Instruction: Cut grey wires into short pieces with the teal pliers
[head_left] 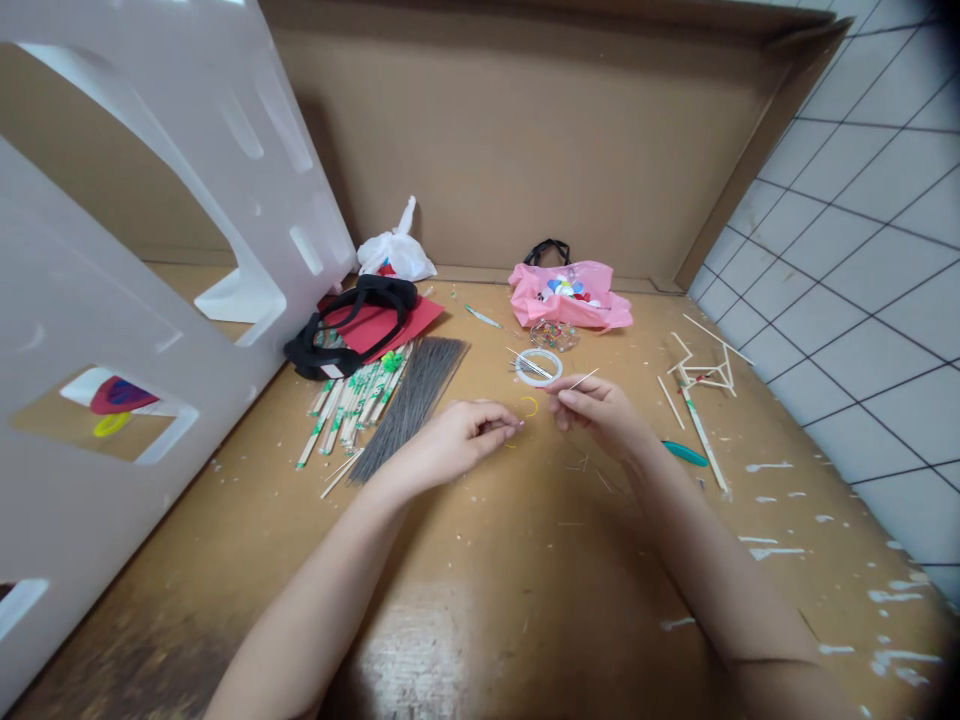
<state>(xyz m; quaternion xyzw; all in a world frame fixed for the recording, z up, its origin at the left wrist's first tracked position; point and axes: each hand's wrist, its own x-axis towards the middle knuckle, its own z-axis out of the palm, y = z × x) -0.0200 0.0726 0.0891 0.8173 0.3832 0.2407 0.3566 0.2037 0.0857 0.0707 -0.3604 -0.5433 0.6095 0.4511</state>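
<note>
1. Hands apart but close, both raised over the paint-flecked wooden board point(525, 560).
2. Right hand point(600, 415): thumb and forefinger pinch a thin pale pin point(583, 380) near its lower end, tip angled up and away.
3. Left hand point(457, 445): fingertips drawn together; too small to tell whether they hold anything.
4. Yellow wire curl point(529, 405) sits between the hands, just below a white tape roll point(538, 367) with needles across it.
5. Pin looks light, stiff, easily dropped; a fingertip pinch near one end seems surest. Curl seems light and springy; probably best lifted by its arc.
</note>
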